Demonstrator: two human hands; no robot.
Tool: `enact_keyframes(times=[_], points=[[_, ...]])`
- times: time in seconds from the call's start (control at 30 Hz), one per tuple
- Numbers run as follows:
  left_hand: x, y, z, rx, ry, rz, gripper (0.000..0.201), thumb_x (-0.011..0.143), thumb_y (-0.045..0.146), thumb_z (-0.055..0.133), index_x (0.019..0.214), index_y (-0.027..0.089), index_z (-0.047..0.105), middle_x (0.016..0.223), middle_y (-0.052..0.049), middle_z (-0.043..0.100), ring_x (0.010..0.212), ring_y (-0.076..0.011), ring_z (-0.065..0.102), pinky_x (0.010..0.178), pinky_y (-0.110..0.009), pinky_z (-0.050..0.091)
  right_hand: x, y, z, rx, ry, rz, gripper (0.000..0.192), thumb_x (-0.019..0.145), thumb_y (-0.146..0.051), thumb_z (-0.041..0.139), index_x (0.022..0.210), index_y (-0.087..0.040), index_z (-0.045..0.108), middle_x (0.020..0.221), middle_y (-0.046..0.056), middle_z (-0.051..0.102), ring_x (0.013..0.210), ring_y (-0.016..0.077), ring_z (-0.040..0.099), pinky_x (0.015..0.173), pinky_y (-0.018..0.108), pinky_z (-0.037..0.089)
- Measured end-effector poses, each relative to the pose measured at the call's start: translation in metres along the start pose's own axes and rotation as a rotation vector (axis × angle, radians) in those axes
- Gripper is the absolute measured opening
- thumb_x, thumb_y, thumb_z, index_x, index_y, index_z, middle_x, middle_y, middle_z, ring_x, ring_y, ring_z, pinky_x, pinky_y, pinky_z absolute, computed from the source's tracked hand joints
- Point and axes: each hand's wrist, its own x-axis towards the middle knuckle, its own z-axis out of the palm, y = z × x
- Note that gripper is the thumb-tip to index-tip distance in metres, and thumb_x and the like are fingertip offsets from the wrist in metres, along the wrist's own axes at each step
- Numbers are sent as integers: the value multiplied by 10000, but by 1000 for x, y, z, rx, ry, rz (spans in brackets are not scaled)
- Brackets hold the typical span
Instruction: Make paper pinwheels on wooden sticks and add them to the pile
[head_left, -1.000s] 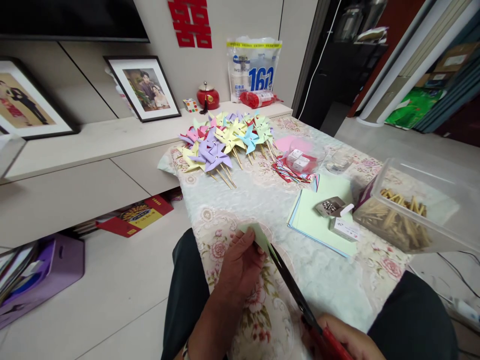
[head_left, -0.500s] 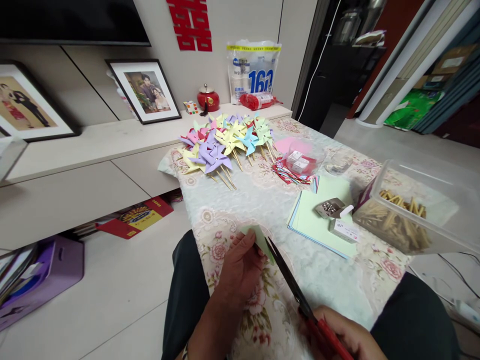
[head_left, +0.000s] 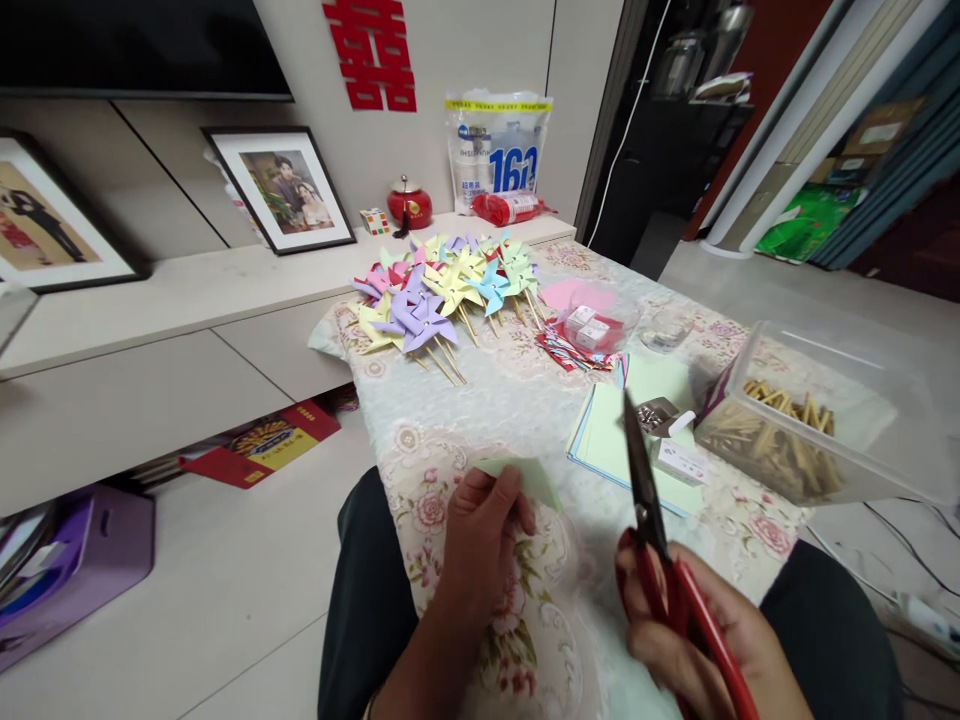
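Your right hand (head_left: 697, 630) has lifted the red-handled scissors (head_left: 660, 560) clear of the pale green paper piece (head_left: 529, 478), blades closed and pointing up. Your left hand (head_left: 480, 535) still pinches the paper at the table's near edge; that cut looks finished.

The scissors (head_left: 660, 540) have left the paper (head_left: 529, 478): a second ago their blades lay against its edge beside the left hand (head_left: 480, 540), now the right hand (head_left: 697, 640) has swung them away to the right, tips pointing up and closed, well apart from the paper. The view has also shifted slightly.
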Motion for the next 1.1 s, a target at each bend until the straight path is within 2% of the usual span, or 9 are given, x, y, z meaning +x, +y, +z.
enact_keyframes(times=[0.13, 0.23, 0.33, 0.53, 0.67, 0.73, 0.87, 1.0, 1.1], points=[[-6, -2, 4, 275, -61, 241, 114, 790, 303, 757, 773, 194, 728, 650, -7, 667, 606, -138, 611, 623, -253, 480, 31, -13, 10, 45, 131, -130, 443, 718, -403, 839, 1070, -223, 639, 1080, 99, 722, 758, 185, 671, 604, 251, 573], [-9, 0, 5, 392, -109, 355, 63, 802, 252, 746, 770, 201, 762, 753, -39, 683, 720, -172, 628, 712, -283, 488, 46, -22, 22, 102, 160, -189, 442, 748, -381, 827, 1099, -220, 613, 1202, 111, 703, 717, 155, 664, 643, 275, 588], [-11, 1, 4, 443, -104, 396, 43, 787, 194, 755, 801, 217, 789, 812, -56, 700, 787, -192, 625, 768, -290, 476, 54, -25, 32, 190, 124, -193, 434, 761, -371, 820, 1096, -209, 598, 1172, 107, 716, 722, 164, 682, 647, 292, 588], [-12, 3, 5, 476, -127, 456, 170, 737, 131, 778, 865, 240, 799, 939, -75, 721, 915, -222, 635, 856, -306, 482, 62, -28, 31, 226, 56, -183, 407, 755, -378, 825, 1037, -187, 603, 854, 31, 727, 669, 158, 675, 647, 282, 562], [-9, 0, 4, 304, -48, 276, 305, 784, 231, 756, 1087, 245, 723, 1133, -73, 675, 770, -159, 640, 714, -281, 516, 68, -36, 19, 175, 40, -180, 417, 738, -396, 830, 1034, -190, 621, 811, 11, 699, 618, 146, 647, 595, 266, 531], [-5, -3, 2, 160, -70, 108, 325, 828, 328, 714, 1133, 227, 668, 1069, -65, 675, 680, -145, 634, 627, -284, 517, 70, -40, 12, 136, -23, -179, 408, 727, -385, 837, 1025, -199, 630, 784, -9, 682, 581, 129, 621, 548, 244, 502], [-2, -3, 0, -49, -228, -221, 428, 878, 484, 614, 1166, 169, 640, 848, -54, 669, 627, -170, 632, 569, -302, 510, 73, -50, 7, 25, -203, -187, 366, 700, -339, 858, 966, -196, 651, 752, -28, 657, 592, 111, 583, 520, 207, 452], [-4, 3, -1, -60, -327, -281, 381, 812, 321, 734, 1167, 196, 676, 841, -43, 675, 718, -166, 644, 685, -290, 517, 75, -57, 12, -28, -347, -184, 337, 698, -344, 856, 930, -199, 660, 748, -23, 662, 623, 119, 595, 565, 218, 481], [-4, 6, -2, -45, -322, -299, 401, 727, 217, 805, 1116, 208, 707, 859, -42, 691, 774, -174, 659, 745, -295, 517, 76, -58, 16, -18, -354, -196, 324, 708, -351, 843, 945, -211, 671, 798, 2, 704, 683, 151, 647, 622, 251, 524]])
